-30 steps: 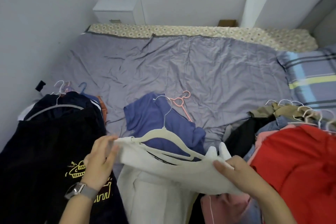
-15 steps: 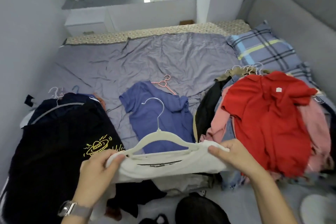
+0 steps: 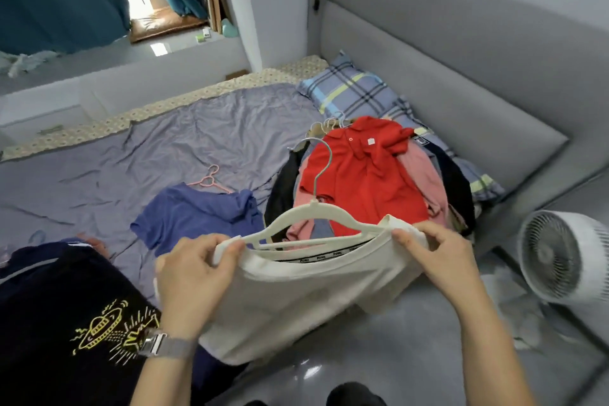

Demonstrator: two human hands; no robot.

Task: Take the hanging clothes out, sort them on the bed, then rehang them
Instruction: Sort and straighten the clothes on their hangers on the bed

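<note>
A white T-shirt (image 3: pixel 296 300) hangs on a white hanger (image 3: pixel 313 217) in front of me, above the bed's near edge. My left hand (image 3: pixel 194 277) grips its left shoulder, and my right hand (image 3: pixel 438 257) pinches its right shoulder over the hanger's end. Behind the hanger lies a pile of clothes topped by a red polo shirt (image 3: pixel 362 181). A blue shirt (image 3: pixel 197 217) lies flat mid-bed with a pink hanger (image 3: pixel 211 180) at its top. A black garment with a yellow UFO print (image 3: pixel 66 316) covers the near left.
The bed (image 3: pixel 148 148) has a purple-grey sheet and a plaid pillow (image 3: pixel 349 92) against the grey padded headboard (image 3: pixel 461 76). A white fan (image 3: pixel 560 257) stands on the grey floor at right. Teal curtains and a window ledge sit at the back left.
My view has swung right, bringing the headboard and fan into sight. Both hands carried the white T-shirt on its hanger rightward and up, in front of the red-topped pile.
</note>
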